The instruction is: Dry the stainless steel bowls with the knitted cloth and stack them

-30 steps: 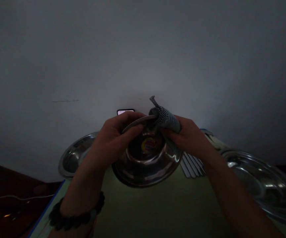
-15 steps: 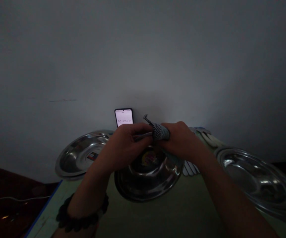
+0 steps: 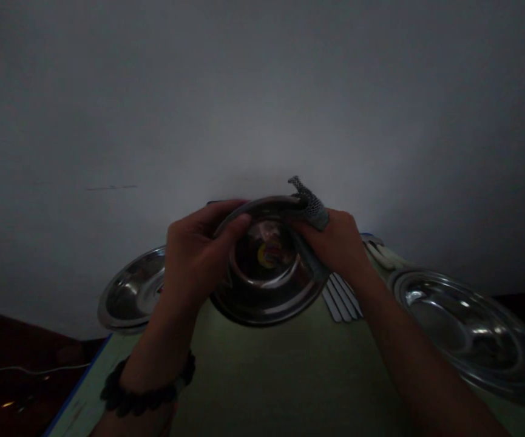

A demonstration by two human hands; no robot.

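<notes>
Steel bowl (image 3: 266, 308), yellow sticker (image 3: 267, 255) inside; left fingers (image 3: 235, 232) pinching rim (image 3: 262, 203), right fingers (image 3: 310, 235) closed round cloth (image 3: 315, 213)

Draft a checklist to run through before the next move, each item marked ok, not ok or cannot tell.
1. Left hold: ok; the left hand grips the shiny round metal basin by its rim.
2. Cloth in hand: ok; the right hand holds the grey-green woven cloth against the rim.
3. Basin level: not ok; it is tilted, with its yellow-and-red round sticker facing the camera.
4. Basin clear of the flat pale strips: cannot tell; they overlap in this view.
5. Whole surface dry: cannot tell; the picture is dim and the hands cover part.
</notes>
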